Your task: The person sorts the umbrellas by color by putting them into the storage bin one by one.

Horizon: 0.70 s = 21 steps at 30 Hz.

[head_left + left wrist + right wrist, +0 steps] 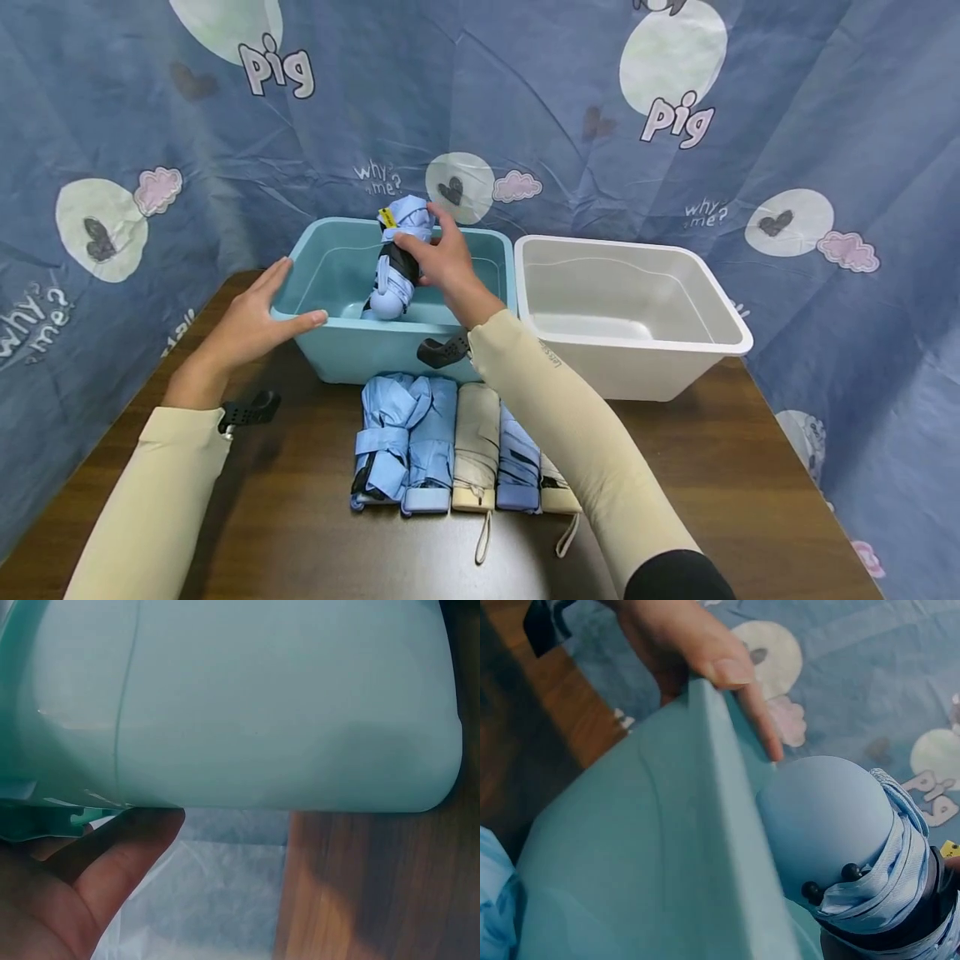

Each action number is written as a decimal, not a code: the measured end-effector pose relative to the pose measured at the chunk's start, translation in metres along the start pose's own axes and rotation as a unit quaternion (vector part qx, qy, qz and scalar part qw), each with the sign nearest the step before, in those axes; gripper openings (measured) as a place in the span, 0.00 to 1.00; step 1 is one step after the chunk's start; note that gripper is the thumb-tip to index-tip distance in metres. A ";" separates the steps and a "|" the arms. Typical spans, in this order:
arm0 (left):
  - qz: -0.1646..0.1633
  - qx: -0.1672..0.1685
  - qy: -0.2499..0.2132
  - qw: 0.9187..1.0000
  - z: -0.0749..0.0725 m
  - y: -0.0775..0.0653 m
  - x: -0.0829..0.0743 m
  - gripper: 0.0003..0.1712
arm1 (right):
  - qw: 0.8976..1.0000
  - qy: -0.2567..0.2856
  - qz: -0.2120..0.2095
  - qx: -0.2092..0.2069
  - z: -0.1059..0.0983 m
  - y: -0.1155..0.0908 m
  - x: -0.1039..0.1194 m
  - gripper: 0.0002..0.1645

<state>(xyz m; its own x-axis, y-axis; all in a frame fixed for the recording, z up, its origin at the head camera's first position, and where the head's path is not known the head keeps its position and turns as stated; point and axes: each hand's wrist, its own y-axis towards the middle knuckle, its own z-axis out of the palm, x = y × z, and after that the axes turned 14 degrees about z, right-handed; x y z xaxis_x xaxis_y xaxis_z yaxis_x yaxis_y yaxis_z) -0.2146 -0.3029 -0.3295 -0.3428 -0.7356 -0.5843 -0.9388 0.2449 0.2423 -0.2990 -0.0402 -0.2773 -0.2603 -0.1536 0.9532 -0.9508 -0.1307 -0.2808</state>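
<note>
In the head view my right hand (450,265) grips a folded light-blue umbrella (393,287) around its upper part, over the teal bin (356,352). The umbrella tilts with its rounded handle end down, inside the bin's outline. It has a dark middle section and a yellow tag near the top. The right wrist view shows the smooth handle end (825,821) close by the bin's rim. My left hand (251,323) rests at the bin's left end, thumb and fingers spread apart and straight around the rim corner.
A white bin (630,367) stands right of the teal one. In front lie several folded umbrellas in a row, including a light-blue one (384,442) and a beige one (476,433); my right forearm partly covers the rightmost. A printed blue cloth (495,108) hangs behind the wooden table (300,533).
</note>
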 end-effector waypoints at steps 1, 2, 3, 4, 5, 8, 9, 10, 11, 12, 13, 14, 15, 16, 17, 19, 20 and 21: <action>-0.001 -0.001 0.001 1.000 0.000 0.000 0.000 0.61 | 1.000 -0.005 0.002 -0.006 0.005 0.002 -0.001 0.42; -0.001 -0.001 0.002 1.000 0.000 0.000 0.001 0.61 | 1.000 -0.008 0.005 -0.010 0.009 0.003 -0.002 0.42; -0.002 -0.001 0.002 1.000 0.000 0.000 0.001 0.61 | 1.000 -0.012 0.008 -0.017 0.014 0.005 -0.003 0.42; -0.003 -0.001 0.003 1.000 0.000 0.000 0.001 0.61 | 1.000 -0.017 0.010 -0.021 0.018 0.007 -0.004 0.41; -0.003 -0.002 0.003 1.000 0.000 0.000 0.001 0.61 | 0.999 -0.021 0.013 -0.026 0.022 0.009 -0.005 0.41; -0.002 -0.004 0.003 1.000 -0.001 0.001 0.000 0.61 | 0.998 -0.036 0.024 -0.039 0.032 0.014 -0.006 0.41; -0.001 -0.004 0.003 1.000 -0.001 0.002 -0.001 0.61 | 0.998 -0.041 0.026 -0.044 0.035 0.015 -0.006 0.41; 0.000 -0.005 0.002 1.000 -0.001 0.002 -0.001 0.61 | 0.997 -0.045 0.027 -0.049 0.038 0.016 -0.006 0.41; 0.001 -0.005 0.002 1.000 -0.001 0.003 -0.002 0.61 | 0.997 -0.049 0.028 -0.055 0.041 0.017 -0.005 0.41; 0.000 -0.005 0.002 1.000 -0.001 0.003 -0.002 0.61 | 0.996 -0.059 0.028 -0.063 0.045 0.017 -0.004 0.41; -0.001 -0.003 0.003 1.000 -0.001 0.003 -0.002 0.61 | 0.994 -0.073 0.029 -0.070 0.049 0.018 -0.004 0.41; -0.002 -0.002 0.003 1.000 -0.001 0.002 -0.002 0.62 | 0.993 -0.090 0.028 -0.078 0.053 0.018 -0.003 0.42; -0.003 -0.002 0.003 1.000 -0.001 0.002 -0.002 0.62 | 0.990 -0.109 0.026 -0.086 0.056 0.018 -0.003 0.42; -0.005 -0.002 0.003 1.000 -0.001 0.002 -0.002 0.62 | 0.987 -0.130 0.024 -0.093 0.060 0.019 -0.003 0.42; -0.006 -0.002 0.004 1.000 -0.001 0.001 -0.002 0.62 | 0.983 -0.151 0.022 -0.099 0.064 0.019 -0.003 0.43; -0.008 0.000 0.002 1.000 -0.001 0.000 -0.002 0.62 | 0.976 -0.190 0.020 -0.106 0.070 0.020 -0.005 0.43; -0.008 0.000 0.002 1.000 0.000 0.000 -0.001 0.62 | 0.973 -0.205 0.018 -0.108 0.073 0.020 -0.007 0.43; -0.008 0.001 0.001 1.000 0.000 -0.001 -0.001 0.62 | 0.970 -0.217 0.017 -0.107 0.075 0.020 -0.008 0.43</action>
<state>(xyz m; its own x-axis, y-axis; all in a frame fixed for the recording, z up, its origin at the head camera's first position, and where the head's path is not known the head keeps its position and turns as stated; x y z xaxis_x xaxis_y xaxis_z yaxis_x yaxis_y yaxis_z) -0.2135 -0.3024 -0.3293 -0.3270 -0.7413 -0.5861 -0.9444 0.2335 0.2315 -0.3032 -0.1148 -0.2992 -0.2412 -0.5578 0.7942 -0.9680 0.0802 -0.2376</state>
